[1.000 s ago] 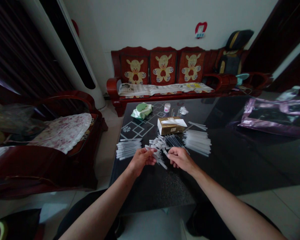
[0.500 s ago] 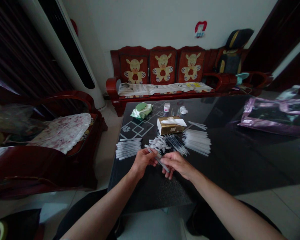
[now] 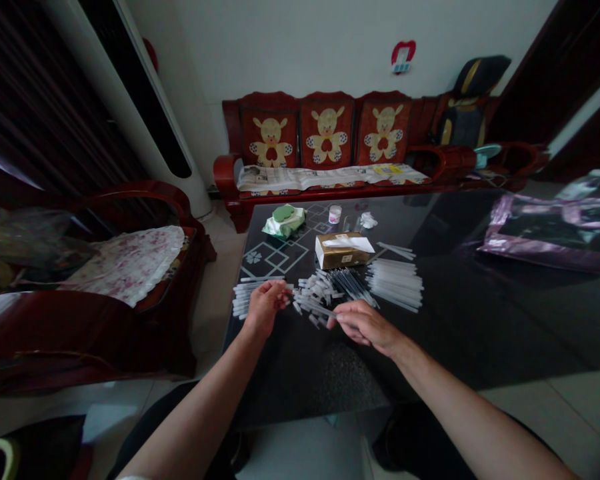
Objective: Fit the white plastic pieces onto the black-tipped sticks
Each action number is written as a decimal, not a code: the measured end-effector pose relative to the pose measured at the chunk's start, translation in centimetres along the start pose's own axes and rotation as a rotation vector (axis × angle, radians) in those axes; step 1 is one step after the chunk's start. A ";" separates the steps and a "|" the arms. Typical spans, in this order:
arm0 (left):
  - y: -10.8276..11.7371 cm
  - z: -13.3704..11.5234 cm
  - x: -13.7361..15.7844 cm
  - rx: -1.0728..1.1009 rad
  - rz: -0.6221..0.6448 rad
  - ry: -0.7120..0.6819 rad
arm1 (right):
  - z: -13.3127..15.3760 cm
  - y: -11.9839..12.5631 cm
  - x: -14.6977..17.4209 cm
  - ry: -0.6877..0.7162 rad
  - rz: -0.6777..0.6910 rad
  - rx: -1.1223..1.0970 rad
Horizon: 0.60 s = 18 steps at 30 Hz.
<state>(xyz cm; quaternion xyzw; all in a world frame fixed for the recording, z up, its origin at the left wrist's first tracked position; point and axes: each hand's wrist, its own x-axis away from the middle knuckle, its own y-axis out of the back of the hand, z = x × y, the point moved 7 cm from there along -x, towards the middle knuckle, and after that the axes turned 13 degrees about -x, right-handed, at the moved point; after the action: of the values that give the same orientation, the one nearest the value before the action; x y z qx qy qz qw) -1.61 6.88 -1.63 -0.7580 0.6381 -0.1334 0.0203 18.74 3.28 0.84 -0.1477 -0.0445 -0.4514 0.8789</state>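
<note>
My right hand (image 3: 363, 322) pinches one end of a slim translucent pen barrel (image 3: 321, 309), which points left over the heap of small whitish pen caps (image 3: 316, 287). My left hand (image 3: 269, 303) is closed, its fingertips together at the heap's left edge; whether a cap is between them I cannot make out. Partly behind that hand lies a row of whitish pens (image 3: 243, 300). Dark, thin pen refills (image 3: 353, 285) lie right of the caps. Farther right is a stack of translucent barrels (image 3: 395, 283).
A gold tissue box (image 3: 345, 252) stands behind the refills. Farther back on the black table (image 3: 460, 320) are a green wipes pack (image 3: 284, 221), a small white tub (image 3: 335, 214) and a crumpled tissue (image 3: 368, 220). A purple-edged clear plastic package (image 3: 545, 233) lies at right.
My hands have moved apart: the left one has gone left and slightly up to the row of pens and caps. The barrel has stayed in my right hand, which has shifted a little right.
</note>
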 end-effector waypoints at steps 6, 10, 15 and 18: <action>-0.9 -0.2 0.5 -0.020 0.107 0.009 | 1.3 1.7 0.2 0.109 -0.151 0.062; -1.7 0.0 1.0 -0.030 0.136 0.012 | 1.3 1.8 0.1 0.107 -0.151 0.123; -1.8 -0.1 1.0 -0.037 0.156 -0.004 | 1.0 1.9 -0.1 0.116 -0.153 0.165; -1.9 -0.1 1.2 -0.060 0.158 -0.006 | 0.8 1.9 -0.2 0.116 -0.150 0.188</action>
<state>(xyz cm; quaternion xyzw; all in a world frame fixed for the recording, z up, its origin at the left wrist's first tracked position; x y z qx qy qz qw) 0.36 6.08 -0.92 -0.7060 0.6996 -0.1099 0.0102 20.22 4.73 1.12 -0.0345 -0.0467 -0.5173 0.8539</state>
